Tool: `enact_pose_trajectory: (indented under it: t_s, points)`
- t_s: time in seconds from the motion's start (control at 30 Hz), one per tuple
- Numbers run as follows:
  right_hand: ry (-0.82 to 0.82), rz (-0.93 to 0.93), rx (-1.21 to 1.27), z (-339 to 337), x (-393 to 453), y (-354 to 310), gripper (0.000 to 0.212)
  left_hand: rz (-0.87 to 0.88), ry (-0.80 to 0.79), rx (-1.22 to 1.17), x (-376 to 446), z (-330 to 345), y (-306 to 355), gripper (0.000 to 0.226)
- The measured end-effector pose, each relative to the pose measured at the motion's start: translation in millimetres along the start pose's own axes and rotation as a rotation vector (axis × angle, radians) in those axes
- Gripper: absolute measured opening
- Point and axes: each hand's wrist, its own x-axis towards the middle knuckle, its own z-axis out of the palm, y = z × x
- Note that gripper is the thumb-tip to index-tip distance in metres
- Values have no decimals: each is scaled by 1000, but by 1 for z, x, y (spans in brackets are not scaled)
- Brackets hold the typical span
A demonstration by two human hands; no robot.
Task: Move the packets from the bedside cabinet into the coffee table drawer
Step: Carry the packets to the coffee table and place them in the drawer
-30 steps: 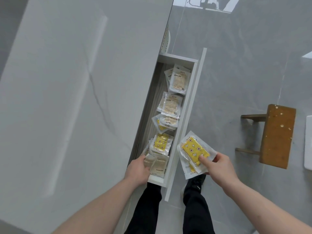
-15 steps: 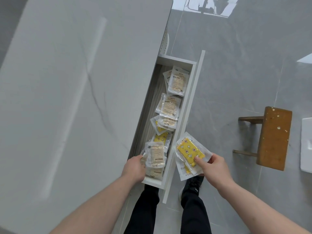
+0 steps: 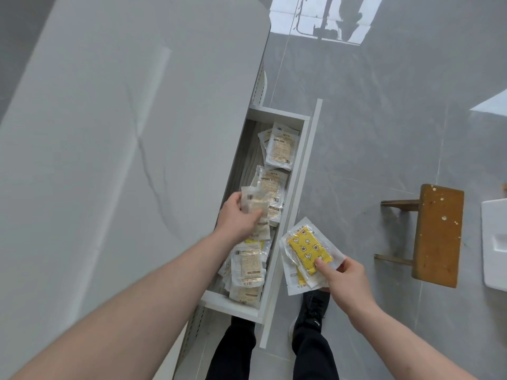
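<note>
The white coffee table drawer (image 3: 297,187) stands pulled open beside the pale table top (image 3: 115,160). Several clear packets with beige contents lie along it, one at the far end (image 3: 282,149) and a pile at the near end (image 3: 247,267). My left hand (image 3: 237,219) is over the drawer's middle and grips a clear beige packet (image 3: 256,212) by its edge. My right hand (image 3: 343,278) is outside the drawer front and pinches a small stack of packets, the top one yellow with a star pattern (image 3: 308,249).
A small brown wooden stool (image 3: 439,234) stands on the grey tiled floor to the right. A white object (image 3: 495,248) shows at the right edge. My legs and a black shoe (image 3: 310,316) are below the drawer front.
My left hand has left the near end of the drawer and moved up to its middle with a beige packet in its grip. My right hand holds the same stack in about the same place.
</note>
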Motion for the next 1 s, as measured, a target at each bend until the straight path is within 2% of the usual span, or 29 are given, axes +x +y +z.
enact_pose_trajectory:
  t_s: [0.03,0.1,0.13,0.27,0.3,0.37,0.47,0.53,0.8,0.9,1.0]
  points:
    - [-1,-5,4,1,0,-3,8,5,-22,55,7,-1,9,65]
    - [-4,-13,20,2,1,-8,8,19,-45,311,16,-4,22,90]
    - [-7,-17,31,3,2,-11,7,58,-14,434,20,-8,27,93]
    - [-16,-29,72,7,3,-26,7,360,235,650,31,-44,43,72]
    - [-15,-22,88,10,5,-30,7,359,272,695,36,-57,43,73]
    - [-11,3,130,18,11,-40,7,209,267,807,47,-83,38,89]
    - [28,33,173,35,29,-59,6,-9,116,960,56,-107,20,115]
    - [62,37,187,47,45,-73,5,-24,57,969,60,-111,9,121]
    - [220,99,148,91,116,-147,2,-34,33,934,65,-106,6,119]
    - [254,89,97,105,138,-175,17,-36,36,944,68,-105,4,119]
    - [233,121,139,115,149,-203,19,-34,41,954,72,-105,0,119]
